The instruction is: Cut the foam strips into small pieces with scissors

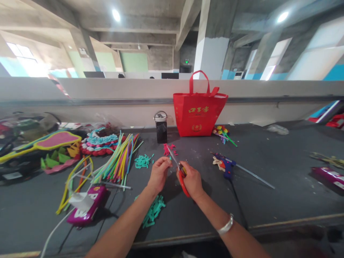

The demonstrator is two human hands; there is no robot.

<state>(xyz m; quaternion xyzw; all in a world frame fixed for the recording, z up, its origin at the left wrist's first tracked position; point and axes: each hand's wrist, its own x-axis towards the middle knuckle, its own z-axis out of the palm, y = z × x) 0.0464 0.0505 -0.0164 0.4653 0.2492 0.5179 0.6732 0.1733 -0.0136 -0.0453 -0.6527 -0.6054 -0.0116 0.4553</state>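
Note:
In my right hand is a pair of scissors with red handles, its blades pointing up and to the left. My left hand pinches a small green piece close beside the blades. A pile of small teal pieces lies left of my hands. Another heap of green pieces rests under my left forearm, which hides part of it. Behind the scissor tips are small pinkish-red pieces.
A bundle of coloured pipe cleaners lies to the left, near a purple power strip. A black bottle and a red bag stand at the back. Rightward lies a blue glue gun with a long glue stick.

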